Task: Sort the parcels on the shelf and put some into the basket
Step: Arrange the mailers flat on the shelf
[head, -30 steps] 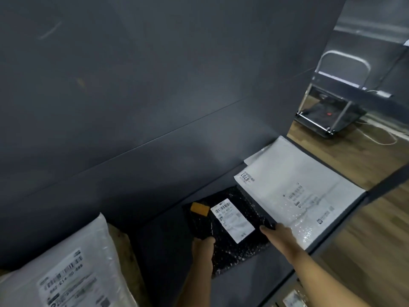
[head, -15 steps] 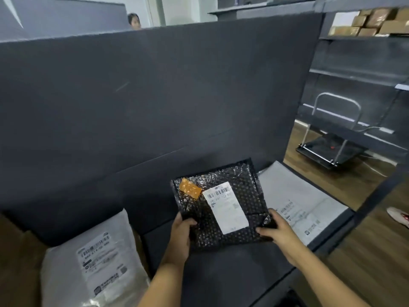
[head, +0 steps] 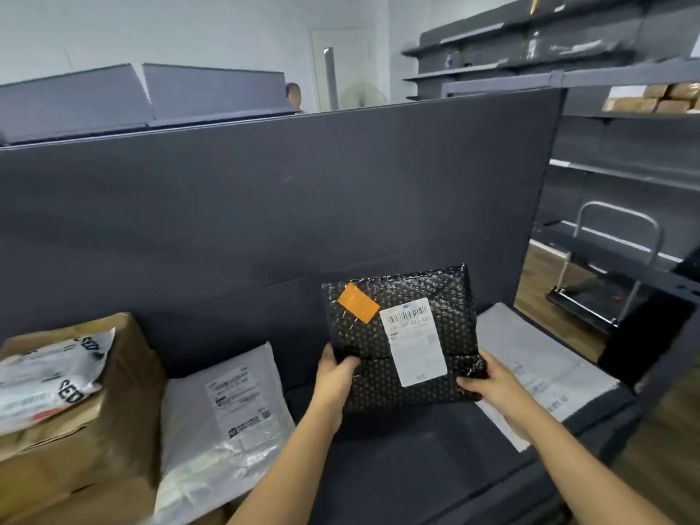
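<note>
A black bubble-wrap parcel [head: 401,335] with a white label and an orange sticker is held up above the dark shelf [head: 397,460], tilted toward me. My left hand [head: 335,377] grips its lower left edge, thumb on the front. My right hand [head: 483,382] grips its lower right corner. A flat white mailer [head: 541,361] lies on the shelf to the right, partly under the parcel. Another white poly parcel [head: 223,422] lies to the left, beside a brown carton [head: 94,430] with a white bag [head: 45,373] on top. No basket is in view.
A tall dark back panel [head: 265,206] rises behind the shelf. To the right stand more dark shelves with brown boxes [head: 659,100] and a platform trolley [head: 606,282] on the wooden floor. A person [head: 293,94] stands beyond the panel.
Both hands took hold of the black parcel on the shelf and lifted it up toward me. My view rose, bringing the carton at left and the room behind into sight.
</note>
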### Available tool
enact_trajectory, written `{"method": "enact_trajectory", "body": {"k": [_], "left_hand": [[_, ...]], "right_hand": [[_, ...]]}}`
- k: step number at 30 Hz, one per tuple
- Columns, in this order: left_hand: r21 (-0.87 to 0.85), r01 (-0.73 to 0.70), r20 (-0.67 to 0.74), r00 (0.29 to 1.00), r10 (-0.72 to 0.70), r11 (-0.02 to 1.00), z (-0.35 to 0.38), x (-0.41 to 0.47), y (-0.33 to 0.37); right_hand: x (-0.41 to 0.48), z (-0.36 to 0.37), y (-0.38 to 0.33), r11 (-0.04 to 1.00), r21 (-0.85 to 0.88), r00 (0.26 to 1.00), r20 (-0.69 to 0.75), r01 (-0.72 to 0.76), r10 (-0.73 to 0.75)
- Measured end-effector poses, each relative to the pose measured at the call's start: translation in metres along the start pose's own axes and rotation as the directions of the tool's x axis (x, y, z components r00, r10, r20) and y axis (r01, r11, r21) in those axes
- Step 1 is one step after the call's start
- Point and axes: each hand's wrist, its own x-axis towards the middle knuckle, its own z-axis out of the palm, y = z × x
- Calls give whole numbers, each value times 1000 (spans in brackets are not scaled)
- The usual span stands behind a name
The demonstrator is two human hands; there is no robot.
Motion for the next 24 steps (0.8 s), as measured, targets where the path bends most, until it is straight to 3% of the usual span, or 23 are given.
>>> {"method": "enact_trajectory", "body": {"k": [4,8,11,14,16,20,24], "left_hand": [[90,-39,-115,992,50,995,-29,-2,9],[203,-33,-327,940,99,979,-82,-4,20],[432,132,-439,895,80,892,-126,-10,26],[651,316,-443,896,7,690,-161,-13,22],[704,380,-451,892,-37,600,-176,-14,18],[825,365,-378,924,-58,431,-183,-15,6],[864,323,-330,943,-49,387,-181,-8,-4]], "right_hand": [[17,34,-11,997,64,995,97,-39,33],[27,96,-33,993,61,962,261,-100,81],[27,155,-45,989,61,916,388,-134,101],[19,204,-49,973,113,877,463,-202,128],[18,224,-50,966,115,856,497,-230,145],[18,243,-47,971,26,832,522,-237,189],[20,254,-44,968,-39,787,574,-249,225]]}}
